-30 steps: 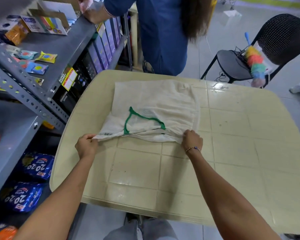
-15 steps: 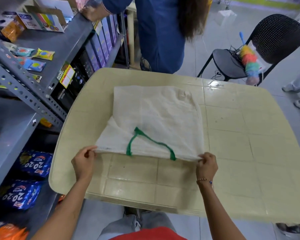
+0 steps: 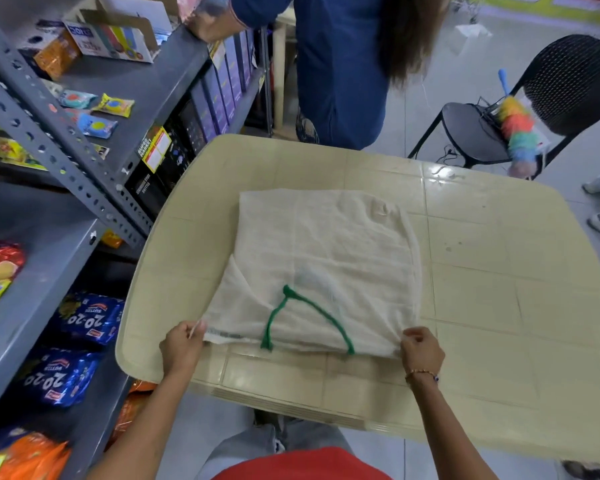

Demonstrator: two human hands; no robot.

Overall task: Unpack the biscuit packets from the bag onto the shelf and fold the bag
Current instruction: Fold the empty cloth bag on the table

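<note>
A white cloth bag with a green handle lies flat on the beige table. My left hand pinches the bag's near left corner. At the near right corner, my right hand grips the bag's edge. Blue biscuit packets lie on a lower level of the grey shelf at my left, with another blue packet closer to me.
A person in blue stands beyond the table, one hand on the upper shelf. A black chair holding a colourful duster stands at the far right. Boxes and small packets fill the shelf levels at the left.
Both hands have drawn the bag's near edge toward me across the table, so the bag now lies longer and flatter.
</note>
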